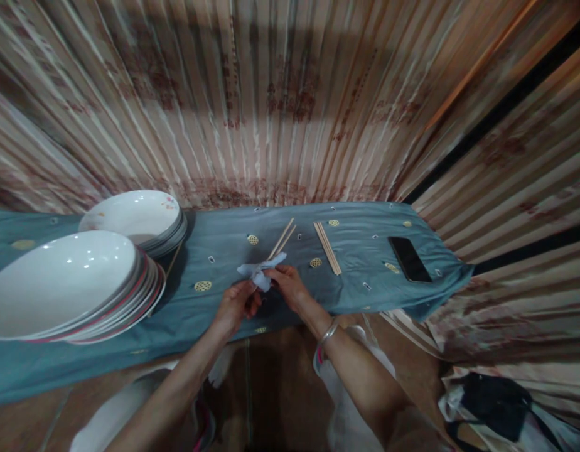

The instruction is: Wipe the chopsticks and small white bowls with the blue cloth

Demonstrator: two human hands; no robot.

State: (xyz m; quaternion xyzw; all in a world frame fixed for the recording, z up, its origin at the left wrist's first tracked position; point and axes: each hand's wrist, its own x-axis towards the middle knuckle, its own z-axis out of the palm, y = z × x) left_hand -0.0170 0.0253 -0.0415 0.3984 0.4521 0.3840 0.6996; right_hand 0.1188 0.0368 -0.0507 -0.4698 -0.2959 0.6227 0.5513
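My left hand [236, 304] pinches the near left side of a small, crumpled pale-blue cloth [260, 271] just above the front part of the table. From the right, my right hand [289, 285] grips the same cloth, with a silver bangle on that wrist. Two thin wooden chopsticks [281, 242] point away from me beyond the cloth. Their near ends are hidden behind it, and I cannot tell whether they touch it. A bundle of several chopsticks [327, 248] lies side by side to the right of my hands.
A patterned teal tablecloth [224, 220] covers the long table. At left stand a stack of large white plates [68, 282] and a stack of white bowls [139, 216] behind it. A black phone [409, 259] lies at right. Pleated curtains [290, 125] hang behind.
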